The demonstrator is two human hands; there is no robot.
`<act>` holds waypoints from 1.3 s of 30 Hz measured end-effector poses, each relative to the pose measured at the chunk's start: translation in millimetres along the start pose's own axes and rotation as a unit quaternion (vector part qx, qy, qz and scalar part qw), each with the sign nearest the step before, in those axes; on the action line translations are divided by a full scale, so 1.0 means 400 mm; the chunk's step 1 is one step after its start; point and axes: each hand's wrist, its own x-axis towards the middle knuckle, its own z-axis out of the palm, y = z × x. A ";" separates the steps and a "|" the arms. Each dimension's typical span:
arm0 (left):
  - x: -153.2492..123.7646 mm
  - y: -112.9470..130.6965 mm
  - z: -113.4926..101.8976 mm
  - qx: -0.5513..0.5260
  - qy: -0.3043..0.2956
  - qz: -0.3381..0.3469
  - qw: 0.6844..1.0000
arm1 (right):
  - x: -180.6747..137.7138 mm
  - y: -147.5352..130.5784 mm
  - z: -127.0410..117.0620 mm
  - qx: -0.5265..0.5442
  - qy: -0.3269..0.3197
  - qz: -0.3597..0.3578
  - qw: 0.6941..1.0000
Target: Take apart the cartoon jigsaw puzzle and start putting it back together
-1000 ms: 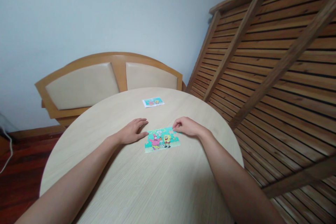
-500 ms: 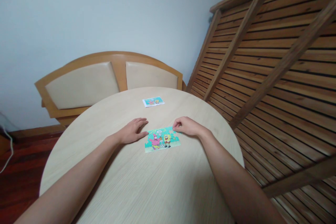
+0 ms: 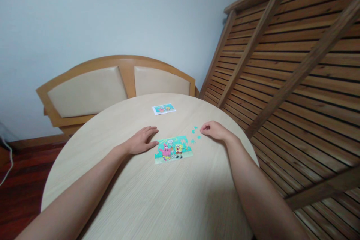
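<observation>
A small cartoon jigsaw puzzle lies flat near the middle of the round pale wooden table. Its upper right corner has a gap. Several loose teal pieces lie just right of that corner. My left hand rests flat on the table, fingers stretched out, fingertips touching the puzzle's left edge. My right hand lies to the right of the loose pieces, its fingers curled together in a pinch against the table; whether a piece is in them I cannot make out.
A small picture card lies at the far side of the table. Behind the table stands a wooden bench back with beige pads. A slatted wooden frame leans on the right. A dark red floor lies to the left.
My right hand has moved right, away from the puzzle's upper right corner. Several teal pieces now lie loose beside that corner. My left hand has stayed still.
</observation>
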 end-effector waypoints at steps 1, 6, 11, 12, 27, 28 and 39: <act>0.000 0.000 0.000 0.001 -0.001 -0.002 1.000 | 0.000 0.003 -0.001 0.003 -0.008 0.000 1.000; -0.001 0.003 -0.002 0.002 -0.009 -0.006 1.000 | -0.002 0.002 -0.007 0.009 -0.024 0.002 1.000; -0.001 0.001 -0.001 -0.004 0.003 -0.003 1.000 | -0.009 -0.006 -0.003 0.046 -0.052 0.011 0.998; -0.001 0.000 0.000 -0.005 0.005 -0.002 1.000 | -0.010 -0.008 -0.001 0.053 -0.060 0.013 0.997; 0.000 -0.004 0.006 -0.004 0.002 -0.002 1.000 | -0.023 -0.060 0.000 0.031 -0.110 0.028 0.993; 0.000 -0.004 0.006 -0.005 0.003 -0.001 1.000 | -0.024 -0.062 0.001 0.032 -0.110 0.027 0.993; -0.001 -0.004 0.007 -0.004 0.008 -0.003 1.000 | -0.023 -0.061 0.006 0.041 -0.102 0.024 0.994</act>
